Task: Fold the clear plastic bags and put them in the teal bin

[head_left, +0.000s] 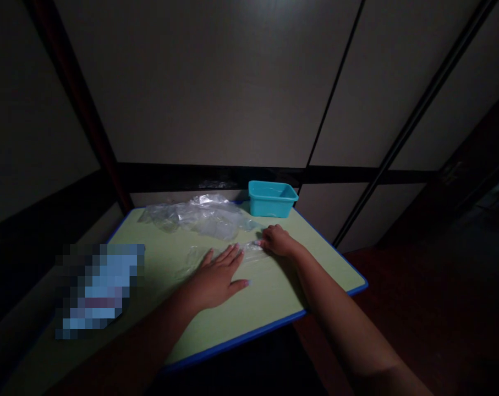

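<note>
A clear plastic bag (249, 253) lies flat on the light green table top, partly under my hands. My left hand (220, 278) rests on it palm down, fingers stretched out and thumb apart. At the bag's right end my right hand (276, 240) is closed, with its fingers pinching the plastic. Behind both hands, more crumpled clear plastic bags (195, 216) lie in a loose heap; how many there are I cannot tell.
A turquoise plastic tub (273, 201) stands at the table's back right corner. A blurred-out bluish item (103, 291) is at the left side. The table (249, 313) has a blue edge, with pale cabinet panels (216, 99) behind it.
</note>
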A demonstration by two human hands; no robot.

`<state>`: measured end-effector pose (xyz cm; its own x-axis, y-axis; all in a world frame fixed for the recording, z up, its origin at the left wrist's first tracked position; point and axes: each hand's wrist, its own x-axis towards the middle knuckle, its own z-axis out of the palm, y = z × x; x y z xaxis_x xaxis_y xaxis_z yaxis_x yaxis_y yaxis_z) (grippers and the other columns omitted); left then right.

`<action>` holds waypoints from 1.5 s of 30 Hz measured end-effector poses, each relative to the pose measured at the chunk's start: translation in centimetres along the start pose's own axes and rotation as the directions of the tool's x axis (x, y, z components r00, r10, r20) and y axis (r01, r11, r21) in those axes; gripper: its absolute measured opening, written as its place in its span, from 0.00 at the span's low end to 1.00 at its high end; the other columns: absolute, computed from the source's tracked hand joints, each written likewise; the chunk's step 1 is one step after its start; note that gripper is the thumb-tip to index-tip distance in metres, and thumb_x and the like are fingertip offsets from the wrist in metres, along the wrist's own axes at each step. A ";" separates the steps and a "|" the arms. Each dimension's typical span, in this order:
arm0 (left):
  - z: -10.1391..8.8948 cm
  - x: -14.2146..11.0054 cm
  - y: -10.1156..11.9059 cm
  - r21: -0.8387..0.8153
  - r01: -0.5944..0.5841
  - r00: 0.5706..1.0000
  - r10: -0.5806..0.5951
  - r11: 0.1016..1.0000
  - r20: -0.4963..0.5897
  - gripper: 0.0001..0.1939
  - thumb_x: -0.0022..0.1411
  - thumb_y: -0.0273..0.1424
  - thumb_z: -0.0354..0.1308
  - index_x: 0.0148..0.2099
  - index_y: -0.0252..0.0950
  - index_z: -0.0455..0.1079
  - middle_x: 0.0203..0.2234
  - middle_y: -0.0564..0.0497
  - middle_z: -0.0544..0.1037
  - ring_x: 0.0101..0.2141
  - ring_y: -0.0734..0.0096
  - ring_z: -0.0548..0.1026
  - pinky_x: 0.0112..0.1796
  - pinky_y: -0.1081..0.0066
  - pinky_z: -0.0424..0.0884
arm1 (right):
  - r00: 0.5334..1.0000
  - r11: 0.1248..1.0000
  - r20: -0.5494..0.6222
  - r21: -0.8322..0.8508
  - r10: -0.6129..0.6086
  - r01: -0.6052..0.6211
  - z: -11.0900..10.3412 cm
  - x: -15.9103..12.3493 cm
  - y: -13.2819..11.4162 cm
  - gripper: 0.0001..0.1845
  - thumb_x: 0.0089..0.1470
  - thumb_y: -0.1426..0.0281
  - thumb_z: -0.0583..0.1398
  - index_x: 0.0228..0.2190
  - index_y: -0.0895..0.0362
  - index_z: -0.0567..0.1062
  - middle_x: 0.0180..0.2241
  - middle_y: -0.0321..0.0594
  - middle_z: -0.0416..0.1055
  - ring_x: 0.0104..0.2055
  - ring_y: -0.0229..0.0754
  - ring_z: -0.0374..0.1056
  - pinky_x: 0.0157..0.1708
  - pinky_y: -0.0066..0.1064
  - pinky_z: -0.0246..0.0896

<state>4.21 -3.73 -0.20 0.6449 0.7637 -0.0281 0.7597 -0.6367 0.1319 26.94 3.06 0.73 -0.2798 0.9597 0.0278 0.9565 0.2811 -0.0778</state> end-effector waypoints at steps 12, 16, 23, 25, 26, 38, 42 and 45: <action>-0.5 0.1 -1.0 0.046 0.155 0.978 -0.147 0.987 -0.147 0.34 0.62 0.49 0.38 0.65 0.40 0.42 0.64 0.46 0.40 0.63 0.58 0.38 0.56 0.45 0.39 | 0.999 0.999 -0.005 -0.003 0.037 -0.038 -0.3 -0.2 -0.4 0.25 0.60 0.56 0.45 0.33 0.59 0.74 0.37 0.49 0.70 0.39 0.44 0.61 0.35 0.31 0.52; -1.2 0.2 -0.6 0.084 0.261 0.893 -0.208 0.962 -0.398 0.37 0.62 0.48 0.39 0.66 0.34 0.35 0.64 0.45 0.34 0.63 0.59 0.32 0.57 0.47 0.37 | 0.999 0.999 -0.010 -0.001 0.039 -0.039 -0.2 -0.1 -0.3 0.26 0.59 0.55 0.45 0.33 0.58 0.75 0.37 0.48 0.70 0.39 0.44 0.61 0.34 0.30 0.52; -0.1 0.3 -0.5 0.058 0.206 0.962 -0.192 0.977 -0.195 0.40 0.59 0.53 0.37 0.65 0.33 0.43 0.64 0.45 0.40 0.63 0.56 0.39 0.56 0.46 0.39 | 0.999 0.999 -0.011 -0.012 0.037 -0.037 -0.2 -0.2 -0.3 0.26 0.59 0.55 0.45 0.32 0.58 0.75 0.37 0.48 0.70 0.39 0.45 0.61 0.33 0.30 0.53; -0.8 0.3 -0.5 0.059 0.254 0.921 -0.222 0.965 -0.321 0.40 0.60 0.52 0.39 0.66 0.32 0.39 0.64 0.45 0.37 0.63 0.58 0.36 0.57 0.48 0.39 | 0.999 0.999 -0.011 -0.011 0.040 -0.040 -0.2 -0.3 -0.3 0.25 0.60 0.56 0.45 0.32 0.58 0.75 0.37 0.48 0.70 0.39 0.45 0.61 0.33 0.30 0.53; -1.4 0.3 -0.5 0.057 0.290 0.880 -0.243 0.955 -0.408 0.40 0.60 0.51 0.39 0.66 0.31 0.36 0.64 0.44 0.35 0.63 0.59 0.35 0.57 0.50 0.39 | 0.999 0.999 -0.010 -0.009 0.044 -0.044 -0.3 -0.3 -0.4 0.25 0.60 0.56 0.45 0.33 0.58 0.75 0.37 0.48 0.70 0.39 0.45 0.61 0.33 0.30 0.53; -0.7 0.5 -0.6 0.081 0.288 0.895 -0.238 0.954 -0.377 0.41 0.58 0.53 0.41 0.66 0.36 0.39 0.64 0.47 0.37 0.63 0.57 0.33 0.57 0.49 0.36 | 0.999 0.999 0.008 0.013 0.050 -0.050 -0.4 -0.2 -0.5 0.23 0.61 0.58 0.45 0.35 0.58 0.74 0.40 0.48 0.69 0.41 0.45 0.61 0.37 0.32 0.53; -2.5 0.4 -0.8 0.064 0.394 0.762 -0.287 0.917 -0.581 0.44 0.59 0.52 0.42 0.66 0.28 0.33 0.64 0.39 0.29 0.62 0.53 0.29 0.57 0.48 0.36 | 0.999 0.999 0.017 -0.009 0.052 -0.052 -0.4 -0.2 -0.6 0.23 0.61 0.59 0.45 0.35 0.58 0.74 0.40 0.49 0.69 0.41 0.46 0.61 0.35 0.32 0.53; -2.7 0.3 -0.8 0.065 0.382 0.771 -0.279 0.922 -0.572 0.43 0.60 0.51 0.41 0.66 0.28 0.33 0.64 0.41 0.31 0.62 0.55 0.29 0.57 0.49 0.36 | 0.998 0.998 0.014 -0.025 0.055 -0.055 -0.3 -0.2 -0.5 0.24 0.60 0.58 0.45 0.35 0.58 0.74 0.39 0.50 0.70 0.41 0.47 0.61 0.34 0.32 0.53</action>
<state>3.55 -2.69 2.36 0.2377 0.8276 0.5085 0.9521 -0.3022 0.0467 26.52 2.75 1.06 -0.2278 0.9737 0.0097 0.9721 0.2280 -0.0547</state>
